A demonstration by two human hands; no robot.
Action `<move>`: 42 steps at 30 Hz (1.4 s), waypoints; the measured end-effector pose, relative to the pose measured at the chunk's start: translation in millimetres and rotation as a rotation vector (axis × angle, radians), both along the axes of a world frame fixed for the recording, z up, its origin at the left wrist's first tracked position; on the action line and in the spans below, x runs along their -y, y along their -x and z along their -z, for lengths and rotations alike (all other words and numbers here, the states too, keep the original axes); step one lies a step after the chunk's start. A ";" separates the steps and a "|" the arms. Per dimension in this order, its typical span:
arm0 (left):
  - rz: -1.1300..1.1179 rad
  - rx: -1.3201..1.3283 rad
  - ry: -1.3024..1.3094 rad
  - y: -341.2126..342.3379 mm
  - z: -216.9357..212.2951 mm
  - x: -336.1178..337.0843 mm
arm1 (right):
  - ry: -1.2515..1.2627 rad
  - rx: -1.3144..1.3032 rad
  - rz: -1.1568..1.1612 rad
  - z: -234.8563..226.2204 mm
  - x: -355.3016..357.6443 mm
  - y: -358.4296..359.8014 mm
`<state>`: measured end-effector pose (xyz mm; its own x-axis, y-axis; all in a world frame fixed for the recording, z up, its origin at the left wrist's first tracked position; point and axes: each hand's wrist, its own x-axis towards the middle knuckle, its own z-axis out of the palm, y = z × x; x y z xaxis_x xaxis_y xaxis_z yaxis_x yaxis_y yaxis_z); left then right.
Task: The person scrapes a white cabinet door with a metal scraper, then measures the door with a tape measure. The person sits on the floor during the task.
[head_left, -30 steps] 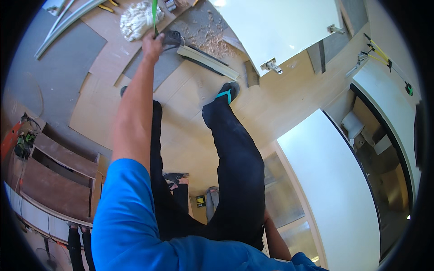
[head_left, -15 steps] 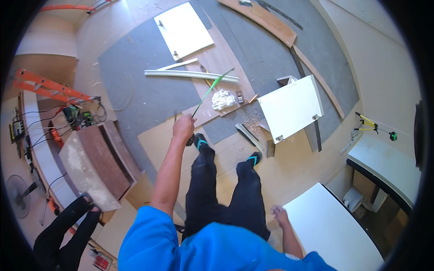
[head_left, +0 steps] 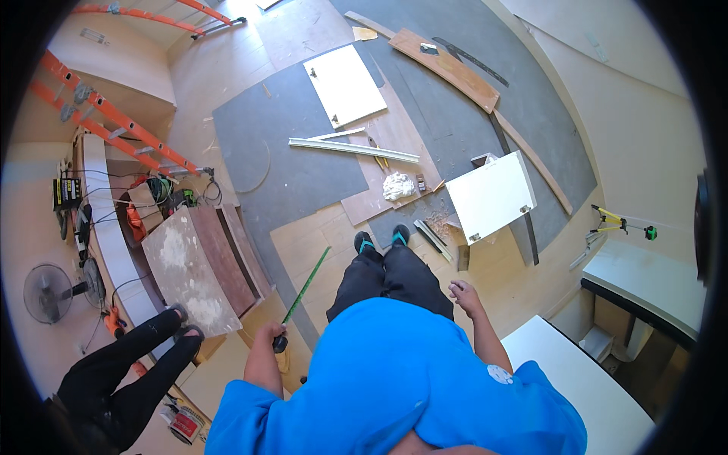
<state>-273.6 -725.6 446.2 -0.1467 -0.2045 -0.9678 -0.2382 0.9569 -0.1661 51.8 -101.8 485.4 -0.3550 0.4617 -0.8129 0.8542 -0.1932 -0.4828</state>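
My left hand (head_left: 270, 334) is closed round a tape measure (head_left: 280, 344) with a dark case. Its green blade (head_left: 306, 286) sticks out, slanting up and to the right over the tan floor. Beside my right thigh hangs my right hand (head_left: 465, 296), fingers loosely bent and apart, with nothing visible in it. A white panel with hinges (head_left: 492, 196) lies on the floor ahead and to the right. Farther off is a second white panel (head_left: 346, 86), also with hinges. Pale strips (head_left: 353, 149), pliers (head_left: 381, 156) and a crumpled white cloth (head_left: 398, 186) lie nearer.
On my left stand a stained wooden box-like piece (head_left: 189, 273), an orange ladder (head_left: 125, 121) and a fan (head_left: 48, 293). Another person's legs (head_left: 125, 379) are at lower left. A white-topped cabinet (head_left: 569, 371) is close on my right. Wooden boards (head_left: 447, 70) lie far right.
My left hand has drawn back toward my body with the tape measure, its blade now nearer me. My feet have come together, and my right hand sits higher in the picture.
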 end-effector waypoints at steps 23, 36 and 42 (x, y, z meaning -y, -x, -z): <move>-1.026 -0.021 -0.170 -4.2 -68.5 -173.4 | 0.075 0.179 -0.097 21.9 -189.4 63.7; -0.578 -0.157 -0.372 228.8 -29.1 -293.0 | -0.232 -0.207 -0.619 -76.2 -221.9 409.2; -0.588 -0.247 -0.546 312.0 -29.7 -356.3 | -0.533 -0.337 -1.289 -114.6 -214.3 542.0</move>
